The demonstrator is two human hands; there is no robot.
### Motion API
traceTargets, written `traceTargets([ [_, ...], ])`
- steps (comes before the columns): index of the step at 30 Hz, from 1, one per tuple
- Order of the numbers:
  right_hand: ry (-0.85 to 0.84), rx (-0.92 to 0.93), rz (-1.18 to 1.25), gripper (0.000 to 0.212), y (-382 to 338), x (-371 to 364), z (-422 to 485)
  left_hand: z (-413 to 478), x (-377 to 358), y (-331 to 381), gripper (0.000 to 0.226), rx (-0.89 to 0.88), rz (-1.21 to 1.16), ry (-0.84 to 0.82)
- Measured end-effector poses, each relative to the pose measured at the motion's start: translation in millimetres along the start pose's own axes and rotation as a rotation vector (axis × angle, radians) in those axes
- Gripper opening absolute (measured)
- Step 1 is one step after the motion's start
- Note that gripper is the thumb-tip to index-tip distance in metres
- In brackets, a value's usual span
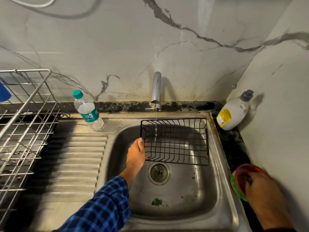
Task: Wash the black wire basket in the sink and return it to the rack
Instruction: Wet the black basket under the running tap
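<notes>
Black wire basket [175, 141] sits in the sink [222, 164], at its back edge under the tap's [156, 89] thin stream. My left hand [136, 154] pinches its left rim; rinsing is underway. My right hand [264, 190] reaches into a bowl [237, 183] on the surface's right edge; its grip I cannot tell. Next I'd scrub, then lift left to the rack [25, 124], past the bottle [87, 111].

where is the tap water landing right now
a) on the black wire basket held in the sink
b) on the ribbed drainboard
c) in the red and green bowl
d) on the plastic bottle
a: the thin stream from the tap falls onto the black wire basket, which the left hand holds by its left end over the sink.
</notes>
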State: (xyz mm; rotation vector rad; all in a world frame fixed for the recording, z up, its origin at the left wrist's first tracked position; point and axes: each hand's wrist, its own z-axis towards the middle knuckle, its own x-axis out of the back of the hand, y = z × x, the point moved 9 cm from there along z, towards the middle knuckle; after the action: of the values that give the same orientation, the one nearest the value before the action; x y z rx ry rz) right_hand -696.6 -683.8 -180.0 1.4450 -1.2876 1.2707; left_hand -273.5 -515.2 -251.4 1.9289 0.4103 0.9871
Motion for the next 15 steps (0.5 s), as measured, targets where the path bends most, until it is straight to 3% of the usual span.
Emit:
traceTargets([
  [7, 0.12, -0.066, -0.065, 0.023, 43.7, -29.5, 17.8, -3.2, 35.9, 8.5, 0.036, -0.042, -0.109, 0.14],
  [11, -0.008, -0.027, -0.071, 0.045, 120.1, -140.2, 77.9, -6.8, 37.1, 10.5, 0.04, -0.026, -0.208, 0.144],
  [15, -0.075, -0.099, -0.056, 0.038, 114.4, -125.8, 65.2, -15.6, 18.0, 28.6, 0.037, -0.046, -0.21, 0.101],
])
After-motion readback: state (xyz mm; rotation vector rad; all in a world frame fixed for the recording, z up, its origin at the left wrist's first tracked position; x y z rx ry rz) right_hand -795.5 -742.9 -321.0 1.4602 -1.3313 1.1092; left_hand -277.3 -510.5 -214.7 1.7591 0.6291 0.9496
